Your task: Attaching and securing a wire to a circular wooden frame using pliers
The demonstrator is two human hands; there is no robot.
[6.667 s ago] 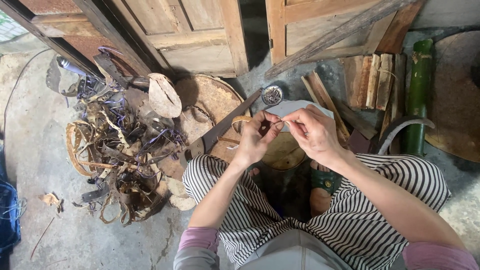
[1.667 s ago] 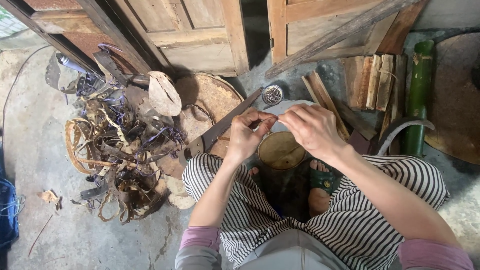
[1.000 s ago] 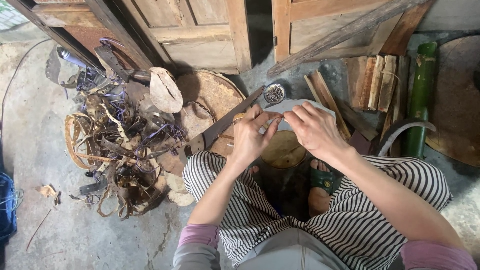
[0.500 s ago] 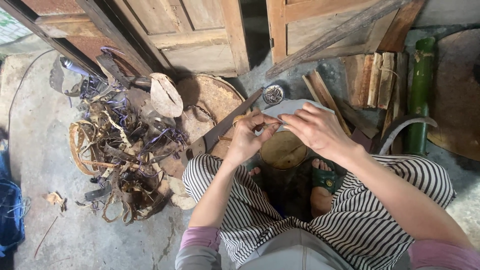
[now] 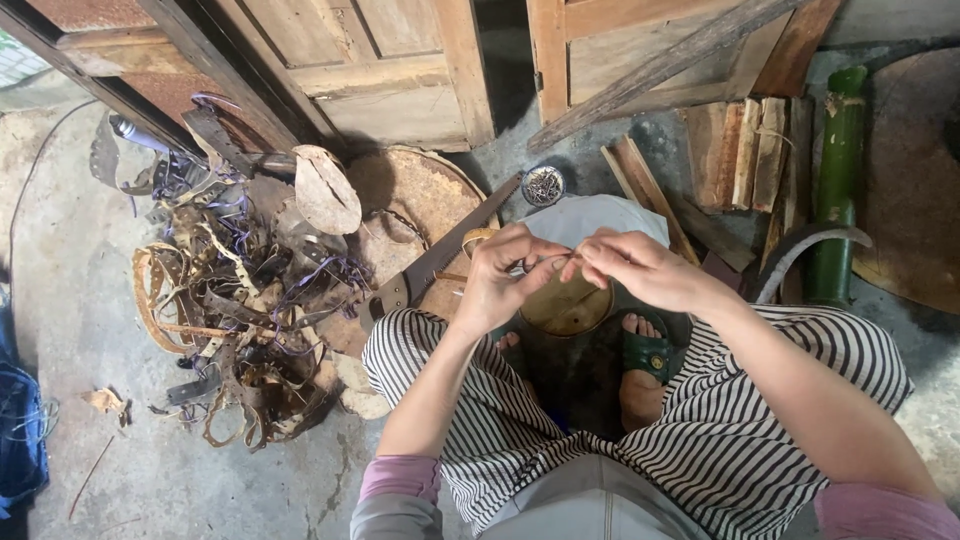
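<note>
My left hand [image 5: 505,275] and my right hand [image 5: 635,268] meet above a round brown disc-shaped object [image 5: 568,305] that stands between my feet. Both hands pinch a thin pale strip [image 5: 552,262] stretched between the fingertips. What the strip is made of I cannot tell. My knees in striped trousers [image 5: 700,400] frame the disc on both sides.
A heap of bark strips and dried scraps [image 5: 245,310] lies to the left. A long blade [image 5: 440,258] leans over a flat round basket [image 5: 415,205]. A small tin of nails [image 5: 543,185], split wood [image 5: 745,150], a green bamboo pole [image 5: 835,180] and wooden doors [image 5: 380,60] stand ahead.
The hands have stayed together over the disc, shifting only slightly while working the strip between the fingertips. The view has swayed a little.
</note>
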